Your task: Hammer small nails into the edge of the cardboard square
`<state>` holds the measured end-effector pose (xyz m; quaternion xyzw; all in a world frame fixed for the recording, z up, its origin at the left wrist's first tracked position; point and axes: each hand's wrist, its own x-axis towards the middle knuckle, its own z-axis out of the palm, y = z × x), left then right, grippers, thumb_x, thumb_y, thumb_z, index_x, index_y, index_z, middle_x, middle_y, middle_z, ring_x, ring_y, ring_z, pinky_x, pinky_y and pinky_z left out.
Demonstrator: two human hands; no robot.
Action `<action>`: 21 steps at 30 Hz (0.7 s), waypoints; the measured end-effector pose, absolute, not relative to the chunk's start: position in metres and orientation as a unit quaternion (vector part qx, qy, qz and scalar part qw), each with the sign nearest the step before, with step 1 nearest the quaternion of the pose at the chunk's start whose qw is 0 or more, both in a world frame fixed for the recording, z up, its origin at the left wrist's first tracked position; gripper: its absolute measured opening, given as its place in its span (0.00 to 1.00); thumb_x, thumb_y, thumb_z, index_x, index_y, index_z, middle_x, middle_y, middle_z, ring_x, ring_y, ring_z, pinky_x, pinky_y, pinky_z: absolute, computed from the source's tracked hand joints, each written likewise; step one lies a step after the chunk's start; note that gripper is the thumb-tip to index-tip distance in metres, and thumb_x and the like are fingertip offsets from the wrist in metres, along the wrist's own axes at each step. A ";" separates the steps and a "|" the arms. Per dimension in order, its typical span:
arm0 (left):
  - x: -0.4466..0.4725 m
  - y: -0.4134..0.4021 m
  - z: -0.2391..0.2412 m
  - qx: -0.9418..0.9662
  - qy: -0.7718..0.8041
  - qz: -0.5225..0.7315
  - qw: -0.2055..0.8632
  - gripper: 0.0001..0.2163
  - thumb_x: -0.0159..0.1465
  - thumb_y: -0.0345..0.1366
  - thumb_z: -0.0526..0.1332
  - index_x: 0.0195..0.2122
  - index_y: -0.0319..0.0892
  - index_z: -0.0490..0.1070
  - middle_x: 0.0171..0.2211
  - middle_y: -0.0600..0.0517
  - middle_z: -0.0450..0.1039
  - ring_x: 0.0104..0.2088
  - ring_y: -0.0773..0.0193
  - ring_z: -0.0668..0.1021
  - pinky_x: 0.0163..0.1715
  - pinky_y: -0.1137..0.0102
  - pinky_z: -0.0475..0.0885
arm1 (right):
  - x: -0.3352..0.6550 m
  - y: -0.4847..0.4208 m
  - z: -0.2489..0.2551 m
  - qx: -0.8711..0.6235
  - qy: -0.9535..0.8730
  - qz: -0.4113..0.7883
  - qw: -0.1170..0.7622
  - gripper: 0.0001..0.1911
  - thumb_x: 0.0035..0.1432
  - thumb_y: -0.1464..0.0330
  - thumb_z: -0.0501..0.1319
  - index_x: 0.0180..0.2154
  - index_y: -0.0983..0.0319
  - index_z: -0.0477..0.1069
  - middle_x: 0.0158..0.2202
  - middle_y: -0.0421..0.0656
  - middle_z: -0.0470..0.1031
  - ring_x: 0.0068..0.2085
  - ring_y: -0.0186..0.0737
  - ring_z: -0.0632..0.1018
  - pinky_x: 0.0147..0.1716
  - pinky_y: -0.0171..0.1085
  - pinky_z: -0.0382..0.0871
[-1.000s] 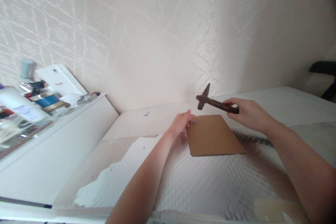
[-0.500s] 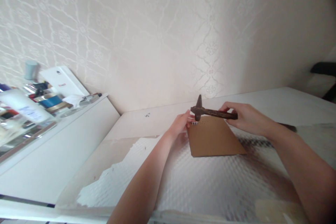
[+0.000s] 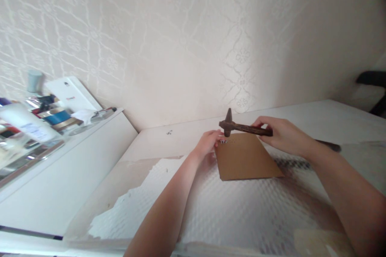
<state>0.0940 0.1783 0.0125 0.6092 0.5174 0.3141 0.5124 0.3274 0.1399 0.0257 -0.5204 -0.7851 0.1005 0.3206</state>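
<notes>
My right hand (image 3: 276, 134) is closed around the handle of a dark brown hammer (image 3: 249, 129). The hammer's head hangs just above the far left corner of a flat brown board (image 3: 245, 158). At that corner is my left hand (image 3: 209, 141), its fingers drawn together close under the hammer head. What they pinch is partly hidden and too small to make out. Several small shiny metal pieces (image 3: 223, 141) stand by the fingertips. A row of tiny dark dots runs along the board's far edge.
The board lies on a silvery quilted sheet (image 3: 229, 213) over a white table. A few small dark bits (image 3: 169, 132) lie near the wall. On the left, a white cabinet (image 3: 81, 160) carries a white box (image 3: 72, 94) and assorted items. A dark flat object (image 3: 330, 144) lies behind my right forearm.
My left fingers have shifted slightly at the board's corner. The hammer and my right hand have stayed almost in place, and the board has not visibly moved.
</notes>
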 end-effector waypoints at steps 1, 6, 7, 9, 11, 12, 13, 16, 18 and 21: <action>0.095 0.180 0.010 0.628 0.521 0.314 0.485 0.14 0.60 0.41 0.57 0.40 0.37 0.74 0.38 0.46 0.77 0.27 0.69 0.71 0.28 0.74 0.63 | 0.328 0.140 0.026 -0.526 -0.781 0.089 0.325 0.08 0.49 0.70 0.57 0.35 0.57 0.69 0.28 0.38 0.75 0.28 0.38 0.74 0.26 0.33 0.62; 0.098 0.184 -0.003 0.696 0.537 0.309 0.363 0.10 0.56 0.39 0.62 0.36 0.39 0.76 0.37 0.47 0.77 0.37 0.63 0.76 0.37 0.72 0.68 | 0.331 0.138 0.031 -0.555 -0.763 0.035 0.329 0.12 0.46 0.74 0.55 0.35 0.57 0.69 0.28 0.38 0.75 0.28 0.39 0.74 0.27 0.34 0.62; 0.099 0.184 -0.004 0.700 0.540 0.310 0.349 0.11 0.55 0.39 0.63 0.36 0.40 0.76 0.37 0.47 0.77 0.37 0.62 0.76 0.39 0.71 0.68 | 0.331 0.138 0.032 -0.556 -0.763 0.033 0.329 0.12 0.46 0.73 0.56 0.35 0.57 0.69 0.28 0.38 0.75 0.28 0.39 0.75 0.27 0.34 0.62; 0.100 0.184 -0.006 0.705 0.544 0.312 0.332 0.12 0.55 0.39 0.63 0.38 0.40 0.76 0.36 0.47 0.78 0.38 0.62 0.77 0.40 0.70 0.69 | 0.330 0.137 0.032 -0.556 -0.764 0.036 0.326 0.11 0.46 0.72 0.56 0.35 0.57 0.69 0.28 0.38 0.75 0.28 0.39 0.75 0.27 0.35 0.62; 0.100 0.184 -0.007 0.707 0.546 0.312 0.323 0.11 0.55 0.37 0.63 0.38 0.40 0.75 0.36 0.48 0.78 0.37 0.62 0.77 0.41 0.70 0.69 | 0.329 0.137 0.032 -0.556 -0.764 0.044 0.324 0.11 0.46 0.72 0.56 0.34 0.57 0.69 0.28 0.38 0.75 0.29 0.39 0.75 0.27 0.35 0.62; 0.100 0.185 -0.008 0.707 0.547 0.313 0.321 0.10 0.56 0.36 0.63 0.38 0.40 0.76 0.36 0.48 0.78 0.37 0.62 0.77 0.41 0.70 0.70 | 0.328 0.137 0.031 -0.557 -0.764 0.048 0.323 0.11 0.46 0.72 0.56 0.34 0.57 0.69 0.28 0.38 0.75 0.29 0.39 0.75 0.27 0.34 0.62; 0.100 0.185 -0.008 0.708 0.547 0.313 0.319 0.09 0.56 0.35 0.62 0.38 0.40 0.76 0.36 0.48 0.78 0.37 0.63 0.78 0.41 0.70 0.70 | 0.328 0.138 0.031 -0.556 -0.764 0.052 0.323 0.11 0.45 0.72 0.56 0.34 0.57 0.69 0.28 0.38 0.75 0.29 0.39 0.75 0.28 0.34 0.62; 0.099 0.188 -0.010 0.708 0.542 0.319 0.322 0.08 0.56 0.35 0.62 0.37 0.40 0.76 0.35 0.48 0.78 0.37 0.63 0.78 0.41 0.70 0.70 | 0.327 0.138 0.031 -0.553 -0.765 0.070 0.324 0.11 0.46 0.72 0.57 0.35 0.57 0.70 0.28 0.38 0.75 0.29 0.38 0.75 0.28 0.34 0.62; 0.099 0.189 -0.012 0.707 0.537 0.324 0.327 0.08 0.56 0.35 0.62 0.36 0.40 0.76 0.35 0.49 0.78 0.37 0.63 0.77 0.40 0.71 0.70 | 0.327 0.138 0.031 -0.549 -0.766 0.082 0.323 0.10 0.48 0.70 0.57 0.35 0.57 0.70 0.29 0.38 0.75 0.29 0.38 0.75 0.27 0.34 0.62; 0.098 0.190 -0.013 0.707 0.528 0.329 0.335 0.07 0.57 0.36 0.62 0.33 0.40 0.77 0.33 0.49 0.78 0.36 0.63 0.77 0.40 0.71 0.70 | 0.326 0.137 0.031 -0.547 -0.770 0.089 0.317 0.09 0.49 0.69 0.58 0.36 0.57 0.70 0.30 0.38 0.76 0.29 0.38 0.75 0.28 0.34 0.62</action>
